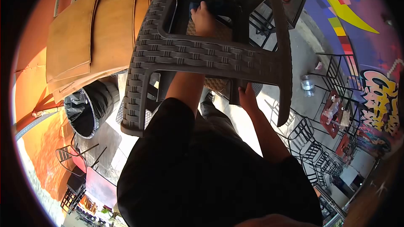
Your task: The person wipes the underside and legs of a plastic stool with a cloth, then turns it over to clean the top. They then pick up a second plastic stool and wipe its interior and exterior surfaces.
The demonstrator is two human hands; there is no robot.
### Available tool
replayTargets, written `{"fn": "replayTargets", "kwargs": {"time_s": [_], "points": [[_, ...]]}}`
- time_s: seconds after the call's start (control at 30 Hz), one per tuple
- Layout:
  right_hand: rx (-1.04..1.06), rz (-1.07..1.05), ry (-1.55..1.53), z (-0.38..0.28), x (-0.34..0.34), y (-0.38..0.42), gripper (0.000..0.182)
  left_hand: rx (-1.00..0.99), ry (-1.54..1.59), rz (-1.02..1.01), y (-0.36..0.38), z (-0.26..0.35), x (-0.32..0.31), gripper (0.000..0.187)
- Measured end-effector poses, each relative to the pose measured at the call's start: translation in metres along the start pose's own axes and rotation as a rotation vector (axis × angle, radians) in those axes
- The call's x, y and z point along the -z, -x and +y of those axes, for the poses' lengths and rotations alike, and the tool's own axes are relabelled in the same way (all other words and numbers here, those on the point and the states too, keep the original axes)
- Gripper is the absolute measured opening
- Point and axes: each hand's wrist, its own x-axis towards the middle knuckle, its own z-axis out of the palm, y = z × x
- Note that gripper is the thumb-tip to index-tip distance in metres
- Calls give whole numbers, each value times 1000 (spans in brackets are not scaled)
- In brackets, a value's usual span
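A dark brown wicker-patterned plastic chair (168,50) is tipped in front of me, its underside and legs partly facing me. My left hand (204,20) reaches through an opening in its frame, fingers closed against what looks like a dark blue cloth (194,6); shadow hides most of it. Lower down, my right hand (248,97) grips a dark edge of the chair with its fingers wrapped round. Behind the frame, lighter brown woven surface shows in patches. My shoe and trouser leg are below the chair.
At left stand large brown cardboard-like sheets (71,38) and a bin lined with a black bag (80,111). On the right are black metal chairs (311,143), a red table with items (330,117), and a clear water jug (307,85) near a painted wall.
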Motion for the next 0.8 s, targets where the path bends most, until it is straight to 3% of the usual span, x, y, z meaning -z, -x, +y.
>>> {"fn": "replayTargets", "kwargs": {"time_s": [0.2, 0.3, 0.43, 0.53, 0.6, 0.63, 0.7, 0.77, 0.8], "points": [[1, -20, 29, -2, 0, -1, 32, -64, 66, 72, 11, 45, -22, 27], [37, -40, 59, 0, -1, -1, 40, -147, 183, -39, 20, 65, -40, 21], [192, 25, -2, -1, -8, 0, 47, -46, -10, -160, 33, 85, -55, 23], [21, -38, 10, -16, -10, 4, 37, -112, -137, -110, 46, 84, -62, 24], [-40, -63, 8, -24, -13, 6, 39, -221, -134, -54, 54, 75, -68, 25], [-72, -72, 6, -23, -14, 6, 40, -244, -119, -142, 53, 71, -68, 26], [139, 57, 61, -1, -31, 3, 41, -283, -94, -322, 58, 58, -62, 28], [247, 138, 108, 21, -53, -3, 42, -564, -179, 354, 86, 50, -61, 38], [246, 158, 127, 29, -63, -6, 42, -599, -178, 340, 95, 50, -50, 40]]}}
